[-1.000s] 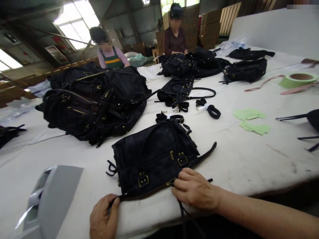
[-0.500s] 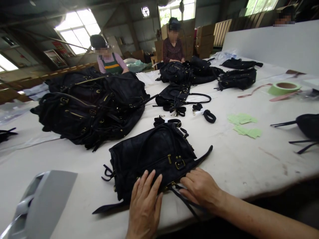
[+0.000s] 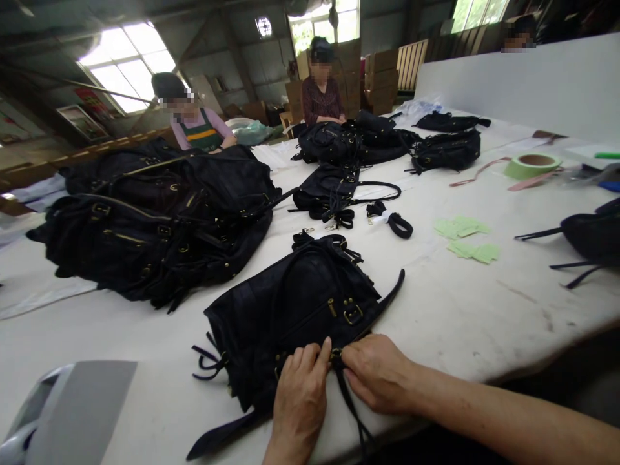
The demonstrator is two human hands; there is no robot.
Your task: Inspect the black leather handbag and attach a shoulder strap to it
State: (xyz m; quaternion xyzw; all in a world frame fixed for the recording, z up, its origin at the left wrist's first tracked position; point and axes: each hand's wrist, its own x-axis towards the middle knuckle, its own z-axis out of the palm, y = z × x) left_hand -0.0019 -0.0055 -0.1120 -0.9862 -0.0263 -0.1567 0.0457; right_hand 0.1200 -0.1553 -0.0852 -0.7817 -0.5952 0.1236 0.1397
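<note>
A black leather bag with brass buckles lies on the white table, right in front of me. My left hand and my right hand meet at its near edge, their fingertips closed on either side of a small brass fitting. A thin black strap hangs from that spot over the table edge. A wider dark strap end lies at the lower left of the bag, below my left hand.
A heap of black bags lies to the left, with more bags and loose straps beyond. Green paper tags and green tape lie right. A grey object stands lower left. Two co-workers sit across.
My left hand has moved from the strap end at the left to the bag's near edge beside my right hand. The strap end now lies lower left, and the view has swung.
</note>
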